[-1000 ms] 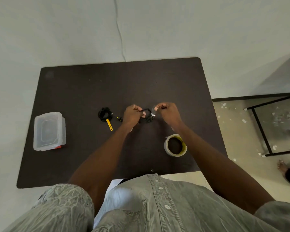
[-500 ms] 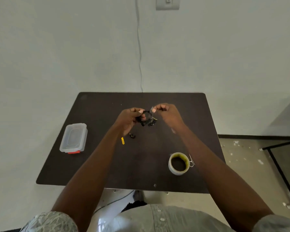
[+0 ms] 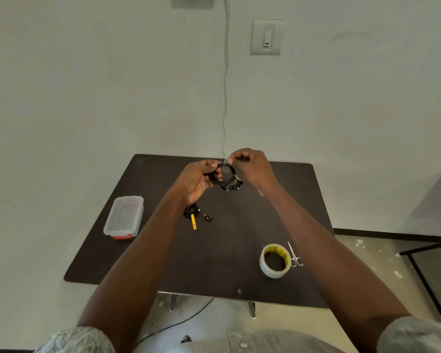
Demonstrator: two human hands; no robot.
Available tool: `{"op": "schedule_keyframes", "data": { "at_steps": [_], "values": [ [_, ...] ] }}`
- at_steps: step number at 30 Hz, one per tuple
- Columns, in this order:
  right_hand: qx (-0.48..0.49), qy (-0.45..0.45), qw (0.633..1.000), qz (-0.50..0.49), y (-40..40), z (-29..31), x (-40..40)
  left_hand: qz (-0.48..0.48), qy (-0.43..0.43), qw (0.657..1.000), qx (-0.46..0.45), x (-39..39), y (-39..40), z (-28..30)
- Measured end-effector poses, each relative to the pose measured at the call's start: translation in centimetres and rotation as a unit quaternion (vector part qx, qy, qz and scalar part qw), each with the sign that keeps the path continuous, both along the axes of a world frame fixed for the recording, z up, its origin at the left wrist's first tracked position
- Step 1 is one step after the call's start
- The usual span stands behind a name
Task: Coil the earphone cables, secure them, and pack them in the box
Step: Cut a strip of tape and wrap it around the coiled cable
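— Dark table (image 3: 214,263) against a pale wall; why are both hands raised over it?

— Probably to tape clear of the surface. Left hand (image 3: 197,180) grips the coiled earphone cable (image 3: 223,180); right hand (image 3: 250,165), at its one o'clock, pinches a clear tape strip (image 3: 225,167).

— And the box (image 3: 124,216)?

— Lidded, at eight o'clock, beside a second coil (image 3: 190,212). Tape roll (image 3: 275,261) waits at five.

I'm looking into a plain, bare room, likely a home or small office: a dark table (image 3: 239,240) against a white wall (image 3: 112,85), a light switch (image 3: 266,36), and paint-flecked floor (image 3: 372,253) right.
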State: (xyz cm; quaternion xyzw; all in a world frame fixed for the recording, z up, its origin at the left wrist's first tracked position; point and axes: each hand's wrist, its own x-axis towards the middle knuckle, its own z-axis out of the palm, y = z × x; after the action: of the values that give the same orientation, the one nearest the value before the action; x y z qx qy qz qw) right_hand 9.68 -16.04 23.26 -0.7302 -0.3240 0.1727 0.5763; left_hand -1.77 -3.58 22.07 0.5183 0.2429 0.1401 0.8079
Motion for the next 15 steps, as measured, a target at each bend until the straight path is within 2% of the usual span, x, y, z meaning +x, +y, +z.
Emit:
{"op": "schedule_keyframes", "data": {
  "at_steps": [7,15],
  "values": [
    [0.014,-0.004,1.0,0.011,2.2,1.4,-1.6,-0.011,-0.033,0.999,-0.022,-1.1,1.9,1.2],
    [0.048,0.004,0.999,0.006,3.3,2.2,-2.3,0.036,-0.021,0.999,0.005,-1.4,3.2,2.1]
  ]
}}
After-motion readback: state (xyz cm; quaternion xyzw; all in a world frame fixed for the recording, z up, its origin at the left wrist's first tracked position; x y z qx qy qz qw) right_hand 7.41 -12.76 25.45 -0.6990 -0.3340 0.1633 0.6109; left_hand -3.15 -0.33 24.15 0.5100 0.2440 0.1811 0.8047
